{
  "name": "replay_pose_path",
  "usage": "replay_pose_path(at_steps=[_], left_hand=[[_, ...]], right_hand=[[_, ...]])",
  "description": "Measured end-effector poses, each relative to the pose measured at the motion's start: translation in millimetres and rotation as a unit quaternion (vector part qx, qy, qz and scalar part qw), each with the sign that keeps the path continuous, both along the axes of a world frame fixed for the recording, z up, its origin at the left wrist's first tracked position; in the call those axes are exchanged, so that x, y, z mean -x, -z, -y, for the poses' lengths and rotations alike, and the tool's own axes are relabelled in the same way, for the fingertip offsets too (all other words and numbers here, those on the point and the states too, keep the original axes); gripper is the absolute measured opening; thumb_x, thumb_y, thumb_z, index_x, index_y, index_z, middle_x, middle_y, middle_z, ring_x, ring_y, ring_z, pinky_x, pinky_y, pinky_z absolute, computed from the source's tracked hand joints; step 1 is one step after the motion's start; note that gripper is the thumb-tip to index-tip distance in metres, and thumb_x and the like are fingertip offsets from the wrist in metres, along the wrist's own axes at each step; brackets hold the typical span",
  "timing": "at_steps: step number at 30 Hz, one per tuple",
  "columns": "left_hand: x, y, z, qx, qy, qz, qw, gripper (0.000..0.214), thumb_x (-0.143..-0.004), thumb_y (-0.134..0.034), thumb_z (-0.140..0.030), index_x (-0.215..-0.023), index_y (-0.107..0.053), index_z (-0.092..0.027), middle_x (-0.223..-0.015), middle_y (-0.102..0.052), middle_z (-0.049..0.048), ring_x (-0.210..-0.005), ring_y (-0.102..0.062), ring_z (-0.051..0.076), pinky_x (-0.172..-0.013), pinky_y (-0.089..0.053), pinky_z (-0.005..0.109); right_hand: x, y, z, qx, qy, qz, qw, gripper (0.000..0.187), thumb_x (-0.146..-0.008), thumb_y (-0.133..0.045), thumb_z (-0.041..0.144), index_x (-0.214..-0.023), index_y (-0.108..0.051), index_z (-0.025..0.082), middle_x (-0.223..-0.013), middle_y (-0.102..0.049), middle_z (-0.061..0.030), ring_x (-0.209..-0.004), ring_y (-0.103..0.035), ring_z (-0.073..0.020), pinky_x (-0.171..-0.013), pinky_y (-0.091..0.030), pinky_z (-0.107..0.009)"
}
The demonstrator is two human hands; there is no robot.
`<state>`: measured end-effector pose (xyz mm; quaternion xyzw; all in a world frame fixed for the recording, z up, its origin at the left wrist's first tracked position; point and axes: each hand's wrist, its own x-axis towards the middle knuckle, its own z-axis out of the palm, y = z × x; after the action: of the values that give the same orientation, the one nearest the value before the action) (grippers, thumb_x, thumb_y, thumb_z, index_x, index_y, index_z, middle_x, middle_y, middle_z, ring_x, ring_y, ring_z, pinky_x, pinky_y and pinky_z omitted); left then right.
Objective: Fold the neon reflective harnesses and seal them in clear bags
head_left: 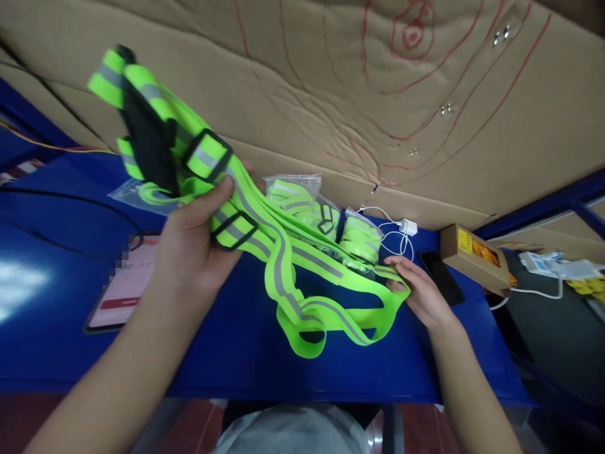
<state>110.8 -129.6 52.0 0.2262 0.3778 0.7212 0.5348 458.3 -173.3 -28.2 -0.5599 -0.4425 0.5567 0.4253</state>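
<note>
A neon-green reflective vest (283, 277) made of elastic straps with grey stripes hangs between my hands, above the blue table. My left hand (201, 233) is closed round the gathered straps, with the thumb lying across them near two black slider buckles (208, 154). Past that hand, a black piece (146, 135) and strap loops stick up at the upper left. My right hand (418, 290) pinches the looped far end of the straps. Slack loops sag below the line between both hands.
Clear bags (362, 236) of similar green straps stand at the back against a cardboard wall (321, 75). A tablet (125, 290) lies at left on the blue table (265, 359). At right are a white charger (407, 227), a dark phone (442, 277) and a cardboard box (475, 258).
</note>
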Motion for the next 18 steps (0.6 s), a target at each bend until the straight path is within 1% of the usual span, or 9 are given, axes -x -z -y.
replay_pose_path(at_steps=[3, 5, 7, 9, 11, 13, 14, 16, 18], left_hand=[[-12.9, 4.7, 8.8, -0.001, 0.074, 0.004, 0.997, 0.015, -0.087, -0.072, -0.016, -0.102, -0.077, -0.015, -0.095, -0.081, 0.0016, -0.087, -0.075, 0.019, -0.096, -0.061, 0.038], [-24.3, 9.9, 17.5, -0.001, 0.138, 0.002, 0.990, 0.024, -0.081, -0.080, -0.021, -0.104, -0.078, -0.016, -0.098, -0.081, 0.0037, -0.092, -0.077, 0.024, -0.096, -0.061, 0.042], [-37.1, 17.5, 27.6, 0.017, 0.189, -0.014, 0.982, 0.030, -0.075, -0.086, -0.025, -0.102, -0.079, -0.016, -0.100, -0.081, 0.0055, -0.099, -0.076, 0.027, -0.097, -0.060, 0.043], [-49.9, 27.0, 38.1, 0.021, 0.225, -0.046, 0.973, 0.033, -0.069, -0.089, -0.026, -0.100, -0.079, -0.019, -0.101, -0.081, 0.0040, -0.102, -0.074, 0.026, -0.098, -0.058, 0.039], [-60.5, 36.7, 47.6, 0.016, 0.297, -0.093, 0.950, 0.027, -0.066, -0.087, -0.024, -0.091, -0.080, -0.020, -0.093, -0.079, 0.0006, -0.090, -0.073, 0.021, -0.088, -0.058, 0.032], [-67.5, 44.8, 54.8, 0.025, 0.391, -0.147, 0.908, 0.019, -0.067, -0.083, -0.021, -0.085, -0.079, -0.019, -0.080, -0.076, -0.0020, -0.073, -0.066, 0.016, -0.071, -0.054, 0.026], [-69.6, 47.8, 57.3, 0.032, 0.422, -0.167, 0.890, 0.020, -0.067, -0.081, -0.021, -0.087, -0.078, -0.019, -0.078, -0.074, -0.0028, -0.069, -0.063, 0.014, -0.066, -0.052, 0.024], [-71.3, 51.9, 59.7, 0.044, 0.447, -0.187, 0.874, 0.029, -0.069, -0.080, -0.022, -0.098, -0.078, -0.019, -0.083, -0.074, -0.0032, -0.071, -0.060, 0.014, -0.065, -0.049, 0.024], [-70.9, 53.7, 59.2, 0.050, 0.442, -0.190, 0.875, 0.035, -0.071, -0.080, -0.026, -0.105, -0.077, -0.020, -0.088, -0.074, -0.0028, -0.077, -0.060, 0.015, -0.072, -0.050, 0.025]], right_hand=[[1.5, 1.6, -2.1, -0.050, 0.043, 0.122, 0.990, 0.037, -0.089, -0.073, 0.056, -0.105, -0.076, 0.022, -0.103, -0.072, -0.0043, -0.087, -0.064, -0.0180, -0.076, -0.050, -0.030], [5.1, -4.7, 0.4, -0.113, 0.073, 0.176, 0.975, 0.036, -0.092, -0.070, 0.055, -0.110, -0.075, 0.025, -0.116, -0.072, -0.0051, -0.107, -0.064, -0.0221, -0.094, -0.049, -0.034], [12.3, -17.9, 7.5, -0.200, 0.079, 0.238, 0.947, 0.034, -0.099, -0.062, 0.054, -0.118, -0.074, 0.027, -0.120, -0.071, -0.0054, -0.112, -0.064, -0.0232, -0.103, -0.047, -0.038], [23.8, -36.0, 17.4, -0.273, 0.031, 0.247, 0.929, 0.038, -0.102, -0.056, 0.054, -0.127, -0.071, 0.030, -0.127, -0.069, -0.0068, -0.114, -0.065, -0.0242, -0.103, -0.049, -0.039], [38.5, -55.4, 26.4, -0.307, -0.056, 0.205, 0.928, 0.054, -0.097, -0.059, 0.063, -0.142, -0.062, 0.032, -0.140, -0.064, -0.0080, -0.126, -0.062, -0.0273, -0.108, -0.048, -0.040], [53.8, -72.6, 30.7, -0.290, -0.132, 0.173, 0.932, 0.078, -0.086, -0.070, 0.070, -0.153, -0.051, 0.034, -0.149, -0.059, -0.0076, -0.137, -0.056, -0.0299, -0.114, -0.046, -0.040], [60.6, -79.4, 30.7, -0.263, -0.160, 0.168, 0.937, 0.079, -0.083, -0.076, 0.066, -0.152, -0.052, 0.035, -0.146, -0.062, -0.0068, -0.135, -0.058, -0.0290, -0.112, -0.048, -0.038], [71.2, -88.4, 27.1, -0.202, -0.181, 0.159, 0.949, 0.058, -0.085, -0.082, 0.051, -0.138, -0.064, 0.035, -0.130, -0.072, -0.0036, -0.119, -0.069, -0.0236, -0.100, -0.056, -0.031], [77.1, -90.3, 21.2, -0.165, -0.173, 0.143, 0.960, 0.037, -0.087, -0.083, 0.038, -0.121, -0.073, 0.033, -0.117, -0.077, -0.0002, -0.102, -0.075, -0.0180, -0.086, -0.060, -0.024]])
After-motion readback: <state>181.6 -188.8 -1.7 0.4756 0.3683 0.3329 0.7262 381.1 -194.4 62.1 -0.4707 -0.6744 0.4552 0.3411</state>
